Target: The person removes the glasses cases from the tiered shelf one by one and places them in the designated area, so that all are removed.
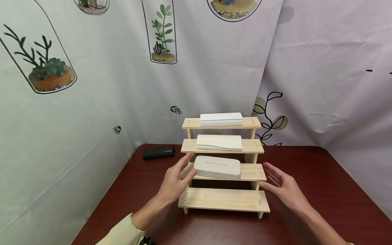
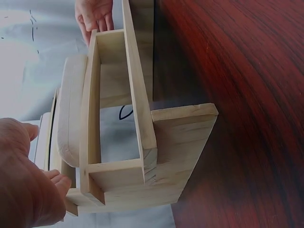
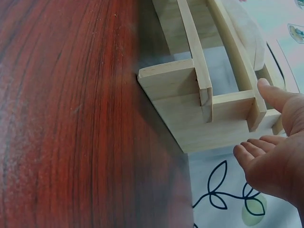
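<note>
A four-tier pale wooden stand (image 1: 223, 199) holds three white cases that look like glasses cases. The lowest, a rounded case (image 1: 217, 166) with printed lettering, sits left of centre on the second tier from the bottom. Above it lies a case with a wavy flap edge (image 1: 219, 142), and a slimmer case (image 1: 221, 119) occupies the top tier. My left hand (image 1: 174, 180) is at the stand's left side, its thumb tip right at the rounded case's left end and its fingers extended. Beside the right end of that same tier, my right hand (image 1: 286, 189) has its fingers loosely extended, holding nothing.
A black case (image 1: 158, 152) lies on the dark red wooden table (image 1: 306, 177), back left of the stand. Light fabric curtains (image 1: 211, 81) with printed plants hang right behind the table and along its sides. The stand's bottom tier (image 1: 202, 197) carries nothing.
</note>
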Motion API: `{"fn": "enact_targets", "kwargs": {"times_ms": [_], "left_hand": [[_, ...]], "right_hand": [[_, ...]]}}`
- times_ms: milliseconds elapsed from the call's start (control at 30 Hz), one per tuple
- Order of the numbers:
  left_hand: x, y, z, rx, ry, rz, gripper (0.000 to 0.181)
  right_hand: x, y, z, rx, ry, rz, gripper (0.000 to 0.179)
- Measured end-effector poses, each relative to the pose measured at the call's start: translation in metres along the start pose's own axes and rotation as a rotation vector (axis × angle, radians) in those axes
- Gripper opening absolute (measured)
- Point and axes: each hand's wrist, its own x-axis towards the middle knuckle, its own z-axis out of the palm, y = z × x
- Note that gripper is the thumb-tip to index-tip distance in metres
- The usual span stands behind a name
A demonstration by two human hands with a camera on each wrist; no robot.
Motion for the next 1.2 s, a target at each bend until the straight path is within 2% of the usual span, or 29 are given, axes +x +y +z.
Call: {"fn": "enact_targets", "kwargs": {"times_ms": [267, 400, 700, 1000, 1200], "left_hand": [[0.003, -0.002, 0.005, -0.012, -0.039, -0.078, 0.063], [0.006, -0.004, 0.007, 0.01, -0.049, -0.104, 0.064], [0.011, -0.005, 0.009, 0.051, -0.059, -0.125, 0.069], [0.015, -0.006, 0.008, 0.091, -0.103, -0.167, 0.074], [0.017, -0.008, 0.008, 0.107, -0.129, -0.163, 0.076]], "right_hand": [[0.005, -0.002, 0.003, -0.019, -0.004, 0.004, 0.081], [0.006, -0.002, 0.004, -0.022, -0.008, 0.007, 0.081], [0.009, -0.002, 0.007, -0.023, -0.007, 0.01, 0.081], [0.011, -0.001, 0.008, -0.023, -0.001, 0.013, 0.082], [0.013, -0.001, 0.008, -0.034, -0.001, 0.016, 0.084]]}}
